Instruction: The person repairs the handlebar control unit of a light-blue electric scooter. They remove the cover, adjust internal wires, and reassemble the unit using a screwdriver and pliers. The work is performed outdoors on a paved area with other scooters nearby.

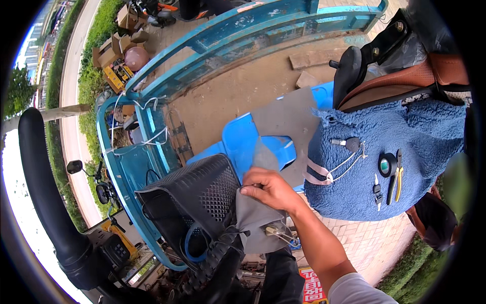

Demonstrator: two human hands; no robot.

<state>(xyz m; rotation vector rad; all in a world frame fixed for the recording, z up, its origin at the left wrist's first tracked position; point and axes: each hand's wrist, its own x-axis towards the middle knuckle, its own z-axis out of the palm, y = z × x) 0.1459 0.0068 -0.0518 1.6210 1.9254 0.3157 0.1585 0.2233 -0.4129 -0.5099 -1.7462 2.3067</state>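
My right hand (pixel 268 188) reaches in from the lower right, its thumb and fingers closed on a limp grey sheet (pixel 260 218) beside a black plastic basket (pixel 215 195). The sheet hangs below the fingers; a metal fitting (pixel 278 231) shows against its lower part. My left hand is out of sight. To the right, a blue fleece cover (pixel 334 195) bears a key with a cord loop (pixel 349 145), a second key (pixel 377 195), a black tape roll (pixel 388 165) with a green centre, and pliers (pixel 396 180) with black and yellow handles.
A teal metal cargo bed (pixel 116 167) with raised rails lies ahead, holding a blue plastic part (pixel 238 137) and wooden boards (pixel 316 58). At left rises a black handlebar grip (pixel 38 177). A brown saddle (pixel 400 81) stands at upper right. Cardboard boxes (pixel 109 50) sit beyond the rail.
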